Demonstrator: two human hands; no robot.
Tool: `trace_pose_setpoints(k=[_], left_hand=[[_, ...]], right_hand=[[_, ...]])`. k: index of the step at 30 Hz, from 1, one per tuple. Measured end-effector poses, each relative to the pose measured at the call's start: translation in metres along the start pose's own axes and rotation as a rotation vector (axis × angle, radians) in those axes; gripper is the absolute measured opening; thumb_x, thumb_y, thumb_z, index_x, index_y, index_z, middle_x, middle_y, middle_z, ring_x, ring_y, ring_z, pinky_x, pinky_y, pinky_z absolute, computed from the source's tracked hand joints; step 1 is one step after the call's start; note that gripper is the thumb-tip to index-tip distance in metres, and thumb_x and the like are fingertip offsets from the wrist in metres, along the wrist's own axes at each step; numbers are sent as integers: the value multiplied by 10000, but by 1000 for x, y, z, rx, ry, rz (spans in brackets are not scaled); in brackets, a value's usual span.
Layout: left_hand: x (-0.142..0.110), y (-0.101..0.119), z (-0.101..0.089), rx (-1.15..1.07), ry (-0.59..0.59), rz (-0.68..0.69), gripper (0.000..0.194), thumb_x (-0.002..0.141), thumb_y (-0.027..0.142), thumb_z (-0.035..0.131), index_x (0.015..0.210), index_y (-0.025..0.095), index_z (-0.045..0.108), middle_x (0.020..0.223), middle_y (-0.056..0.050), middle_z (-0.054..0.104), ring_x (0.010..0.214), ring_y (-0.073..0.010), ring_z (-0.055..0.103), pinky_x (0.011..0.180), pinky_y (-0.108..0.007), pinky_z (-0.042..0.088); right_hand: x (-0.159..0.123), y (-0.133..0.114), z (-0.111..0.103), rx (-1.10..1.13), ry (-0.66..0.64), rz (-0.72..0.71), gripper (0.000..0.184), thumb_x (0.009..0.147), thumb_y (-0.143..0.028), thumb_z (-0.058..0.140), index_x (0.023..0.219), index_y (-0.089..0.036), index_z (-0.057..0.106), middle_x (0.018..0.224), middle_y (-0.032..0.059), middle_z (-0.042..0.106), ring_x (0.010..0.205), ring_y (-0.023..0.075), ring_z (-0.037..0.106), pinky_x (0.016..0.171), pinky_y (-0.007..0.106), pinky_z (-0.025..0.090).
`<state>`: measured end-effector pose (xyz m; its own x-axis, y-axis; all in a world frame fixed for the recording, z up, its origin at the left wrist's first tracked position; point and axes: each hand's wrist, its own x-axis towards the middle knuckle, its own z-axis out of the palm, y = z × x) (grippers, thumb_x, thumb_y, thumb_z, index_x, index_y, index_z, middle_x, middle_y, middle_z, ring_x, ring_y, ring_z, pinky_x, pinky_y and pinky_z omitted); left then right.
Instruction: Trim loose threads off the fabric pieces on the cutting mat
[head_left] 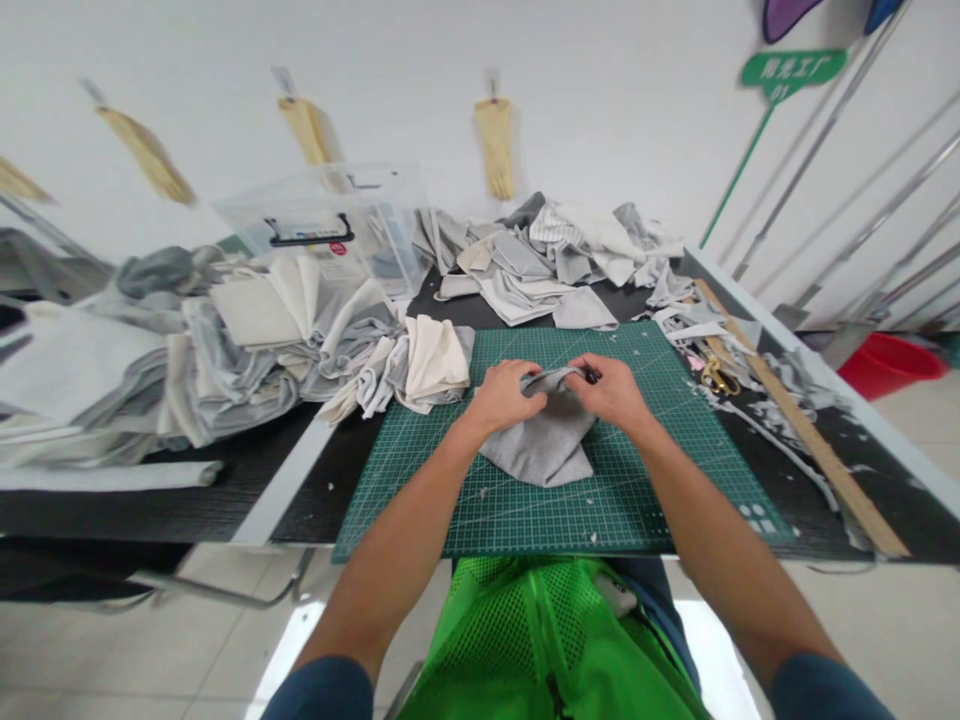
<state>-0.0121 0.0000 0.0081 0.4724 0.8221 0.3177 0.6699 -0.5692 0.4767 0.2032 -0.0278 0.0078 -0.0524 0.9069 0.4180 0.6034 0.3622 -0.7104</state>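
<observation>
A piece of grey cloth (pixel 546 440) hangs between my two hands, its top edge lifted and its lower part resting on the green cutting mat (pixel 420 490). My left hand (pixel 510 395) is closed on the cloth's upper left edge, thumb toward the middle. On the upper right edge my right hand (pixel 606 388) pinches the same cloth. A small dark object (pixel 592 375) shows at the right fingers; its kind I cannot make out. Just left of the hands, folded cream and grey cloths (pixel 436 358) overlap the mat's edge.
Stacked fabric (pixel 247 350) covers the table's left side, beside a clear plastic box (pixel 330 220). A loose cloth heap (pixel 540 255) lies behind the mat. At right are gold-handled scissors (pixel 718 377), fabric scraps (pixel 787 410) and a long wooden ruler (pixel 817 440).
</observation>
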Motion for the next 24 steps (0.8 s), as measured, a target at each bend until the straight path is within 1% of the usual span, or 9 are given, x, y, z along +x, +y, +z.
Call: trace_pose_setpoints(k=[3,5,10,12,14,18,20,22,24], left_hand=[[1,-2,1,15,-38,-43,145,789,310,647,847,198,719,894,-69,731,903,-255,664,858,-368,504],[1,-5,0,-56,-11,-80,149,829,301,600,783,199,698,808,-45,714,826,-227,658,796,-340,497],[-1,0,-6,-271,273,-147,152,819,220,580,914,200,697,882,-11,731,843,-180,655,795,-297,486],[-2,4,-8,-281,339,-180,118,794,219,608,888,198,675,840,1,709,794,-169,635,760,-288,480],[-3,7,-10,-281,365,-213,105,784,225,622,874,196,666,813,6,694,762,-163,616,735,-284,477],[-4,7,-12,-291,399,-220,103,803,220,607,876,197,676,851,-9,703,816,-177,626,766,-295,494],[-4,6,-12,-289,413,-190,102,808,203,603,869,199,684,878,-19,705,843,-183,630,798,-307,501],[-4,6,-11,-281,417,-139,115,813,181,597,865,199,699,898,-29,704,862,-185,632,829,-319,503],[-5,6,-10,-271,412,-75,137,824,171,592,866,203,718,895,-36,696,877,-187,632,846,-327,503]], right_hand=[[-1,-4,-2,100,90,41,189,822,-332,631,883,-184,731,704,-3,659,613,140,532,581,260,394],[-1,-5,-5,129,92,49,197,829,-338,624,883,-178,726,687,-3,647,595,139,518,560,259,381],[-2,-6,-13,56,-177,-26,232,827,-293,619,1010,-189,719,795,10,699,676,156,566,643,272,427],[-2,-7,-15,30,-243,-30,299,805,-276,637,1088,-196,690,840,12,711,714,164,579,682,280,442],[-3,-6,-18,37,-252,-20,331,786,-258,637,1110,-197,668,860,11,704,733,169,580,692,284,443],[-3,-4,-23,132,-177,6,331,816,-255,568,1122,-205,684,758,-5,640,675,167,541,626,279,410],[-3,-6,-25,195,-77,16,338,877,-292,529,1160,-204,690,739,-2,628,635,161,519,588,279,392],[-3,-11,-24,211,49,-12,330,925,-338,524,1170,-204,700,858,27,675,669,160,547,592,285,406],[-3,-16,-22,190,142,-69,309,946,-371,543,1139,-209,721,1050,64,706,793,176,615,651,296,452]])
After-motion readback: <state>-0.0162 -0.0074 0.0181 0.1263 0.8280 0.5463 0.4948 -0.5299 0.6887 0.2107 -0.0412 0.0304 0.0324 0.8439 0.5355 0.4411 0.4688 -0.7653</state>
